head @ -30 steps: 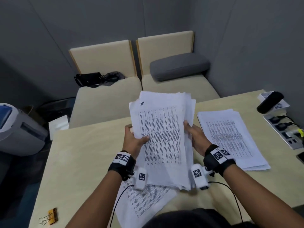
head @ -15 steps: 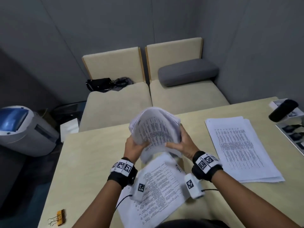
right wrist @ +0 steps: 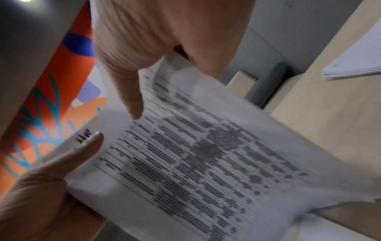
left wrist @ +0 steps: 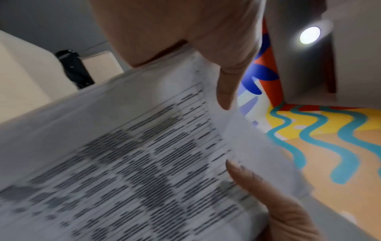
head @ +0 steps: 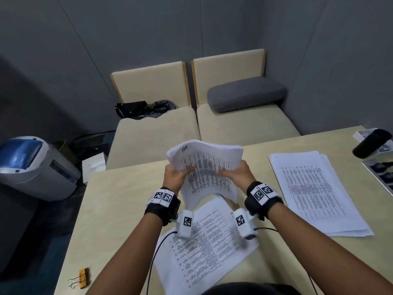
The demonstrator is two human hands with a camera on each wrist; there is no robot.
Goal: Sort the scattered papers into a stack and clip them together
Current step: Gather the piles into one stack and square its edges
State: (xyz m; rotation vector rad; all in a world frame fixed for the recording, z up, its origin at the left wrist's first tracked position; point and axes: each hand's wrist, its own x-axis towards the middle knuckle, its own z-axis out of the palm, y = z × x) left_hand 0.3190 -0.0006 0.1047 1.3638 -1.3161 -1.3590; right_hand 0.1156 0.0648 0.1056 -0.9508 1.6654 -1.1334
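Both hands hold a thick bundle of printed papers (head: pixel 207 167) above the table's middle, its top sheet marked "HR" and its far end curling over. My left hand (head: pixel 177 174) grips the bundle's left edge, thumb on top. My right hand (head: pixel 236 172) grips the right edge. In the left wrist view the bundle (left wrist: pixel 128 163) fills the frame, and in the right wrist view the printed bundle (right wrist: pixel 206 154) is blurred. More printed sheets (head: pixel 204 245) lie on the table under my wrists. A second paper stack (head: pixel 316 192) lies to the right. An orange binder clip (head: pixel 81 277) sits near the front left corner.
The table (head: pixel 110 209) is pale wood. A black cylinder (head: pixel 371 142) on a white box and a power strip (head: pixel 382 177) lie at the right edge. Beige seats with a grey cushion (head: pixel 246 94) and a black bag (head: pixel 131 109) stand behind. A grey and blue machine (head: pixel 32 167) stands left.
The bundle, upright and fanned a second ago, has been tipped forward and gathered, its top now curling over. Both hands moved farther from me; my view shifted so the sheets beneath show.
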